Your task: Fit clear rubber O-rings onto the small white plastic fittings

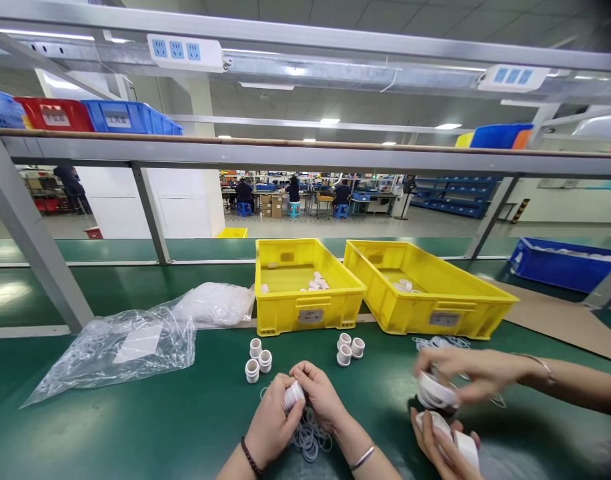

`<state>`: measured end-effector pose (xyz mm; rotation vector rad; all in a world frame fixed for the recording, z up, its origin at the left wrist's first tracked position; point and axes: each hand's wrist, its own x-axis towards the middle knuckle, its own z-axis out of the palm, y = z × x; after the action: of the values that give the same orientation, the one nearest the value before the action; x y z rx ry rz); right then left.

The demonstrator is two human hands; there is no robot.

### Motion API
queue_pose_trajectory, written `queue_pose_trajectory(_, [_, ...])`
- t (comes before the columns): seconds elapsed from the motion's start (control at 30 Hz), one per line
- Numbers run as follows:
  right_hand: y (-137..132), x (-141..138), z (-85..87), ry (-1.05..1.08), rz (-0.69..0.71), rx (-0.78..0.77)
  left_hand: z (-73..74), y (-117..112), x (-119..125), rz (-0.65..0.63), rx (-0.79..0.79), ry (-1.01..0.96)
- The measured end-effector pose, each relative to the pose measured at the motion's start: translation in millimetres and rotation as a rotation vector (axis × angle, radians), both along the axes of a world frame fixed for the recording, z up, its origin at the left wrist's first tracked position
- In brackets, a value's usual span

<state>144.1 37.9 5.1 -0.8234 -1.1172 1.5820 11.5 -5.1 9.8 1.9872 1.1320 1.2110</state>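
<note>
My left hand (273, 415) is wrapped round a short white plastic pipe fitting (294, 396), which is tilted. Against the fitting's upper end, my right hand (321, 398) is closed with its fingertips pinched; whether a ring is between them is hidden. Part of a thin pale ring (263, 393) shows beside my left fingers. Below both hands lies a loose pile of grey-white rubber rings (311, 437). Beyond them, three white fittings (252, 371) stand together on the left, and another three fittings (344, 355) stand further right.
Two yellow bins (310, 317) (438, 317) with white parts stand at the back. A clear plastic bag (130, 353) lies left. At right, a co-worker's hands (460, 377) hold white parts, near more rings (441, 342). Cardboard (560, 319) and a blue bin (560, 270) are behind.
</note>
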Motion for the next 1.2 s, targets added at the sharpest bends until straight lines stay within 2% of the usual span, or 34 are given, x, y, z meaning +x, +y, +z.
queue_pose_trajectory(0.13, [-3.0, 0.9, 2.2, 0.079, 0.039, -0.092, -3.5, 0.6, 1.0, -0.009, 0.034, -0.034])
queue_pose_trajectory(0.27, [-4.7, 1.9, 3.3, 0.107, 0.063, -0.113, -1.9, 0.0, 2.1, -0.016, 0.01, -0.073])
queue_pose_trajectory(0.53, [-9.7, -0.7, 7.1, 0.157, 0.042, -0.096, -1.7, -3.5, 6.1, 0.046, -0.127, -0.243])
queue_pose_trajectory(0.73, [-11.5, -2.8, 5.4, 0.177, 0.055, -0.069, -1.6, -4.7, 9.4, 0.125, -0.157, -0.353])
queue_pose_trajectory(1.07, [-11.6, -3.0, 3.7, 0.216, 0.06, -0.081, 3.6, -7.0, 12.6, 0.148, -0.209, -0.499])
queue_pose_trajectory(1.2, [-10.4, -5.5, 0.9, 0.205, 0.055, -0.03, 3.4, -6.8, 13.6, 0.134, -0.238, -0.534])
